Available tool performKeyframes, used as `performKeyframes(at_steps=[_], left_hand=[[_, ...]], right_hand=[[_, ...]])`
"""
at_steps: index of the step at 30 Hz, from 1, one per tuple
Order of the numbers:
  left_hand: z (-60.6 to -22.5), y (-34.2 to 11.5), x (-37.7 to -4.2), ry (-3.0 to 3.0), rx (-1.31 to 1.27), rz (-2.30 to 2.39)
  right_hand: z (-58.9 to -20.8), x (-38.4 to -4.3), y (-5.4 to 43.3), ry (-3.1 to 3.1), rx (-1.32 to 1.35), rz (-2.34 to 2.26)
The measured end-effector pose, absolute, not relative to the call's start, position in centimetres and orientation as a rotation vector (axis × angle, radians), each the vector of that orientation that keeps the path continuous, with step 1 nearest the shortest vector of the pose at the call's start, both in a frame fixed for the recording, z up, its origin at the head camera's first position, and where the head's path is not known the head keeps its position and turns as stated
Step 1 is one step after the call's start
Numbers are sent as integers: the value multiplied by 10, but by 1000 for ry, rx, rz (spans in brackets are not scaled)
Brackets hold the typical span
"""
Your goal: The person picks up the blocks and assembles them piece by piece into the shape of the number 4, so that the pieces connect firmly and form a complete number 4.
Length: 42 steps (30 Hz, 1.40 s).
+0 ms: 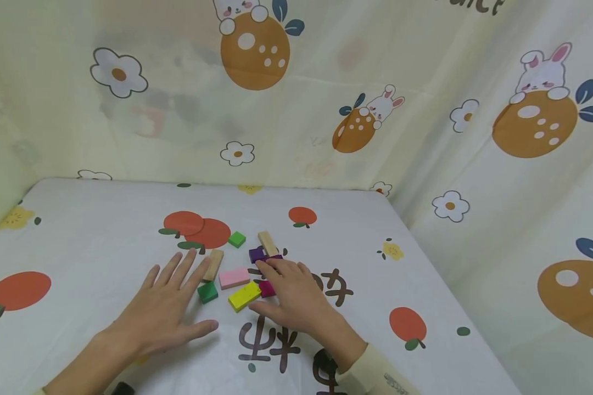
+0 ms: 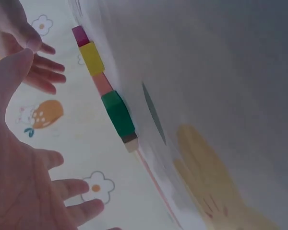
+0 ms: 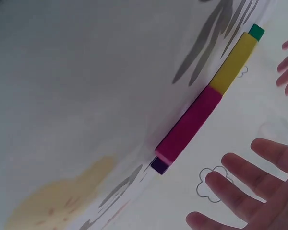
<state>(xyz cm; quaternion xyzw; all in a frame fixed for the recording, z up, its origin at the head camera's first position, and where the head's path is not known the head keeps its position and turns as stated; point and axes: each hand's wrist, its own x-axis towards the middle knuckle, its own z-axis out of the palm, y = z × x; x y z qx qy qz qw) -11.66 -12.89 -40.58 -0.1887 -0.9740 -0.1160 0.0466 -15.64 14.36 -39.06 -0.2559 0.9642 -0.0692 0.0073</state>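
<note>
Several small wooden blocks lie loosely grouped on the table: a pink block, a yellow block, a magenta block, a dark green block, a light green block, purple pieces and two plain wood ones. My left hand is spread beside the group, its fingers straight near a plain wood block. Over the right side of the group hovers my right hand, fingers extended and partly hiding the magenta and purple blocks. In the right wrist view its fingers hold nothing.
A white cloth printed with fruit and dark lettering covers the table. Behind it and along the right hang pale curtains with rabbit and flower prints. Black gear shows at the right wrist.
</note>
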Motion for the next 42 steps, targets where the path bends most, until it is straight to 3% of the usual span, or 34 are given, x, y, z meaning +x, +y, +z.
performKeyframes(at_steps=[42], left_hand=[[-410,-112,-114,-2941,-673,-359]], right_hand=[[-404,-163,101,2948,-750,-134]])
